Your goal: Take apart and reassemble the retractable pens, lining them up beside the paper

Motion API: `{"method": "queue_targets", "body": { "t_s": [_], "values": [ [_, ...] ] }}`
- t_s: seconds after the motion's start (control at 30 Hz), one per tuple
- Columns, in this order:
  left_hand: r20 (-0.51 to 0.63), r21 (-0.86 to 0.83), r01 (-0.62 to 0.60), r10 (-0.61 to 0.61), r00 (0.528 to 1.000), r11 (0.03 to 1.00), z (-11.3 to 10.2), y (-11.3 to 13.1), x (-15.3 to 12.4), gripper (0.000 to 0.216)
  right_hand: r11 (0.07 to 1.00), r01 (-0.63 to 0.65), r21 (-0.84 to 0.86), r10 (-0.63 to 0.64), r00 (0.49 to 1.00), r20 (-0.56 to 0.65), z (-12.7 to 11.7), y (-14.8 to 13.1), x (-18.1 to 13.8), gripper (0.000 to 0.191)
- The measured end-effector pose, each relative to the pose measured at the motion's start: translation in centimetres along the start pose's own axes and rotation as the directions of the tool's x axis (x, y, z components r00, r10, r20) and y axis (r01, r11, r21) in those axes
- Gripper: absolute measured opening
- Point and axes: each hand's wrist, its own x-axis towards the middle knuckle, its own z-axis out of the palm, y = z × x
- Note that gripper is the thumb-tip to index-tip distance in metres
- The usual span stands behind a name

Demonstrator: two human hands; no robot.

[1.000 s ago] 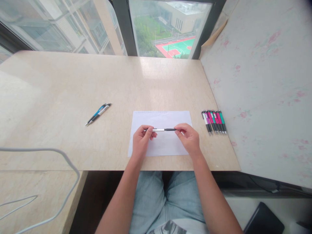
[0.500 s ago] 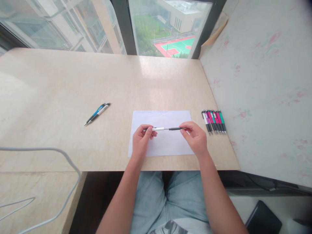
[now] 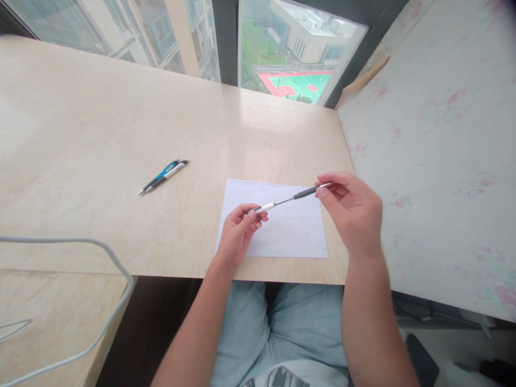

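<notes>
Over the white paper, my left hand is closed on the white barrel of a pen. My right hand, up and to the right, pinches the pen's dark front grip near its tip. Between the two halves a thin refill spans the gap. The pen slants upward to the right. Two assembled pens, a blue pen and a white pen, lie side by side on the table at the left. My right hand and forearm cover the spot where several coloured pens lay.
The pale table runs back to the window. A flower-patterned wall borders its right side. A grey cable loops over the lower left, above a second, lower surface.
My right hand has moved up and right with the dark grip, widening the gap and exposing more refill. The pen has tilted from level. The view has turned slightly.
</notes>
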Motion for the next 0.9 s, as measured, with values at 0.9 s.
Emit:
{"method": "queue_targets", "body": {
  "t_s": [0.9],
  "values": [
    [-0.139, 0.017, 0.024, -0.021, 0.990, 1.000, -0.1, -0.4, 0.6, 0.022, 0.693, -0.249, -0.677, 0.190, 0.968, -0.162, 5.5, 12.2, -2.4, 0.027]
  ]
}}
